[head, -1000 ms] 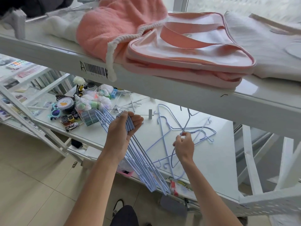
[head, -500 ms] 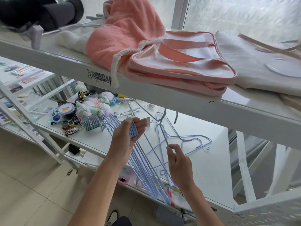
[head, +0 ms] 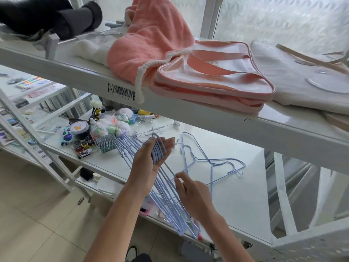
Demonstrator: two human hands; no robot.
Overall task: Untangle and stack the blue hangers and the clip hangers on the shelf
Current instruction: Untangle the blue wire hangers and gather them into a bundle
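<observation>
Head view: blue hangers (head: 166, 201) in left hand (head: 149, 163)

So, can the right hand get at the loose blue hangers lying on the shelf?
Probably yes. The right hand pinches one wire, and the loose hangers lie just beyond it on the shelf with nothing between. The left hand holds its bundle off to the side.

White lower shelf (head: 236, 195), glossy, carrying loose blue hangers (head: 213, 163) near the middle and metal clip hangers (head: 156, 129) further back. At left end: toy cars (head: 83, 148), sunglasses (head: 66, 136), a round tub (head: 79, 127), netted white bundles (head: 113, 125). Upper shelf (head: 188, 110) above, bearing a pink towel (head: 149, 40), pink bag (head: 213, 76), white bag (head: 302, 80) and dark garment (head: 47, 16).
</observation>
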